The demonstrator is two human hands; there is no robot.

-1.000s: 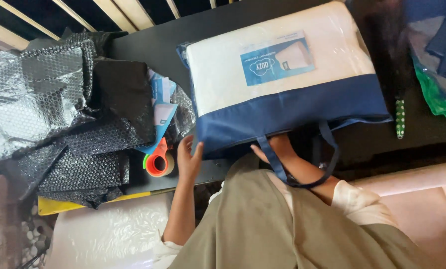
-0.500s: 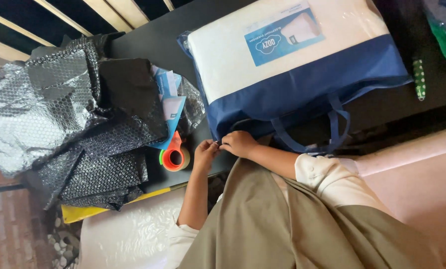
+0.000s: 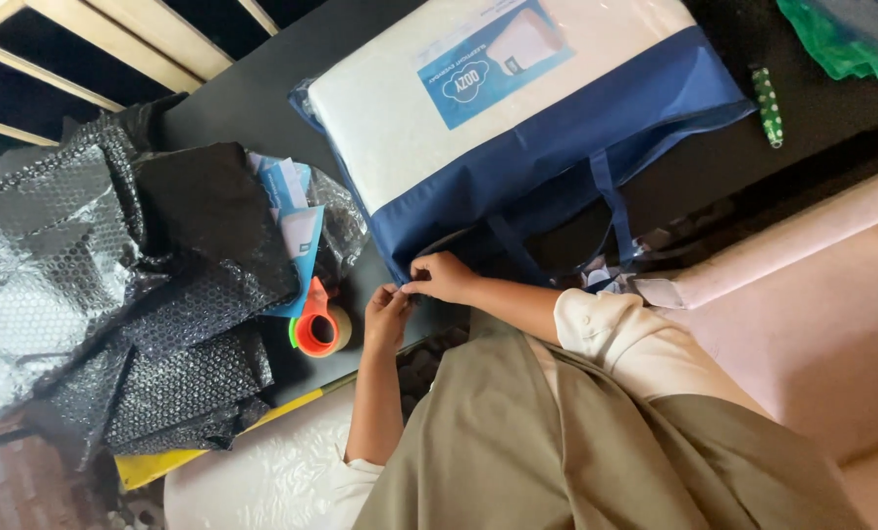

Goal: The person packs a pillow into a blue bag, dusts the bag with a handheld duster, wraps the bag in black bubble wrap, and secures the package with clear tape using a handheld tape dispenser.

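Blue and white zippered bag [image 3: 517, 128] fills the upper middle of the head view, lying flat on a dark table [image 3: 253, 98]. Both hands meet at its lower left corner: the right hand [image 3: 444, 278] has its fingers curled closed, pinching something small at the bag's edge, too small to make out; the left hand [image 3: 387, 316] sits just below, fingertips bunched against the same spot. An orange tape dispenser [image 3: 316, 327] lies just left of the hands, beside black bubble wrap [image 3: 115, 294] at the left of the frame
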